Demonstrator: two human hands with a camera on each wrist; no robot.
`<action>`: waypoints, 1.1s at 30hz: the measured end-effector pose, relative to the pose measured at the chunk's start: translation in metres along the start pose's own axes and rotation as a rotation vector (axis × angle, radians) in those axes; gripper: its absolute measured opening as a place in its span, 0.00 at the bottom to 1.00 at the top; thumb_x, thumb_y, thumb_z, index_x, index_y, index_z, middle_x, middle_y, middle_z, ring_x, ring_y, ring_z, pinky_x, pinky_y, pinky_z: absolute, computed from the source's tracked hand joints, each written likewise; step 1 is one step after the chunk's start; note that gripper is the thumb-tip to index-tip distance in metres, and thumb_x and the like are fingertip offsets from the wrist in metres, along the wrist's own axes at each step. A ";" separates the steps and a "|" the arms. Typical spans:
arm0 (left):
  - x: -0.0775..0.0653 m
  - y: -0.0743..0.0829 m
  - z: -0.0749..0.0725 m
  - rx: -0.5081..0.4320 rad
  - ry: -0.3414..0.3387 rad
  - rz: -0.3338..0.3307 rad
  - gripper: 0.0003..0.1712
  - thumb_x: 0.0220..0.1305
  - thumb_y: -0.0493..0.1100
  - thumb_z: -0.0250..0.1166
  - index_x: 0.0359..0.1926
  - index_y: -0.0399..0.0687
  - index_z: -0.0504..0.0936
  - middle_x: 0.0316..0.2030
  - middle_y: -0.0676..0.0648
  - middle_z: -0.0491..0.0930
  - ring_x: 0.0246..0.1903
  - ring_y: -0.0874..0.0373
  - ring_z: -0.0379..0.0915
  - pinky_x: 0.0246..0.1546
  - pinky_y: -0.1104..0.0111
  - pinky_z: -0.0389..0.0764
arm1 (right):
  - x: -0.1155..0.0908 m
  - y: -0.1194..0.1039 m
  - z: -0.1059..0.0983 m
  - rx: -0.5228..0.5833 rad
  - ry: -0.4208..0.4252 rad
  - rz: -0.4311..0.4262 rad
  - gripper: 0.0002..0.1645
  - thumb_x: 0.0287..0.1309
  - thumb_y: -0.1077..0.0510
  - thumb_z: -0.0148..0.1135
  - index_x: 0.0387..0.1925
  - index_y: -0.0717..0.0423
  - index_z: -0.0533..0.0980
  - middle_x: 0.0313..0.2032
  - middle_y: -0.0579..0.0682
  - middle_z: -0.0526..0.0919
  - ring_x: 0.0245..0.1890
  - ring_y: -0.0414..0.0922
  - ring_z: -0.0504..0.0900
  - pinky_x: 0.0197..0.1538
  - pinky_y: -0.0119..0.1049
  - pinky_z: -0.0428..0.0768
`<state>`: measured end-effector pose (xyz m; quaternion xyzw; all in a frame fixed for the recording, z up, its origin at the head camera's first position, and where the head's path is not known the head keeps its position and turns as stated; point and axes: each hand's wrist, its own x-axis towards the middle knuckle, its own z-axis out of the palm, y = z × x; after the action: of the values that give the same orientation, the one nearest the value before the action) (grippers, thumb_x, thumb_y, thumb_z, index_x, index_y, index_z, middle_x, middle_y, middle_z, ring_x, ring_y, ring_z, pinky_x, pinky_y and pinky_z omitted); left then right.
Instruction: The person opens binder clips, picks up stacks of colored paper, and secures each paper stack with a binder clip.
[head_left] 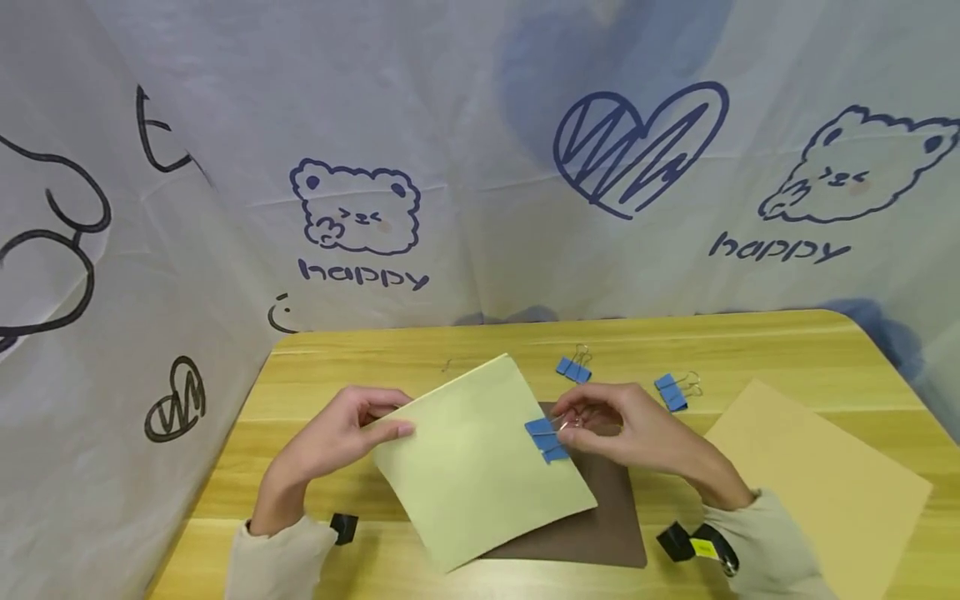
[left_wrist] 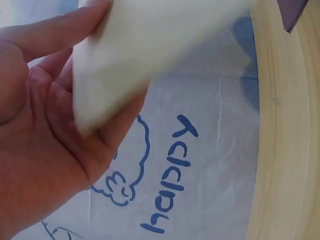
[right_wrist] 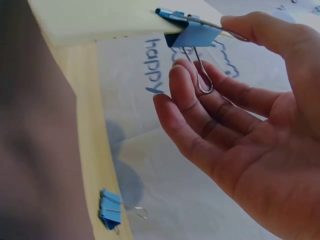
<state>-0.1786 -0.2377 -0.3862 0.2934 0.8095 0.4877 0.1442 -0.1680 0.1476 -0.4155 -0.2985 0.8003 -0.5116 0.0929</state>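
My left hand (head_left: 348, 429) pinches the left edge of a pale yellow sheet stack (head_left: 480, 467), thumb on top and fingers beneath. In the left wrist view a corner of the yellow paper (left_wrist: 115, 65) lies between thumb and fingers. A blue binder clip (head_left: 547, 442) sits on the stack's right edge. My right hand (head_left: 630, 425) holds that clip by its wire handles. In the right wrist view the thumb presses the upper handle of the clip (right_wrist: 197, 35), and curled fingers are at the lower loop. The stack is raised and tilted above a brown sheet (head_left: 600, 517).
Two more blue binder clips, a left one (head_left: 574, 368) and a right one (head_left: 671, 392), lie toward the back of the wooden table (head_left: 360, 358). A tan sheet (head_left: 825, 475) lies at the right, partly under the right forearm. A printed cloth (head_left: 487, 233) hangs behind the table.
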 end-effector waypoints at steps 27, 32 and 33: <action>-0.012 -0.011 -0.006 -0.051 0.135 -0.176 0.15 0.78 0.39 0.58 0.57 0.36 0.82 0.35 0.40 0.85 0.26 0.50 0.84 0.26 0.56 0.85 | 0.055 0.002 0.022 -0.148 0.016 -0.016 0.30 0.67 0.49 0.69 0.66 0.56 0.75 0.54 0.49 0.84 0.54 0.48 0.83 0.52 0.44 0.83; -0.004 -0.016 -0.006 -0.066 0.133 -0.219 0.15 0.78 0.41 0.59 0.56 0.37 0.83 0.33 0.40 0.85 0.26 0.47 0.84 0.25 0.55 0.85 | 0.050 0.018 0.008 -0.299 0.136 -0.050 0.25 0.67 0.53 0.69 0.62 0.56 0.78 0.54 0.50 0.85 0.52 0.49 0.84 0.53 0.48 0.82; -0.002 -0.016 -0.006 -0.067 0.135 -0.226 0.15 0.78 0.41 0.59 0.56 0.38 0.83 0.32 0.40 0.85 0.26 0.47 0.84 0.25 0.55 0.85 | 0.049 0.021 0.006 -0.324 0.152 -0.052 0.25 0.66 0.53 0.70 0.61 0.56 0.78 0.55 0.51 0.84 0.52 0.49 0.84 0.53 0.48 0.82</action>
<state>-0.1857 -0.2489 -0.3977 0.1618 0.8285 0.5138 0.1534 -0.2129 0.1208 -0.4285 -0.2907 0.8690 -0.3994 -0.0303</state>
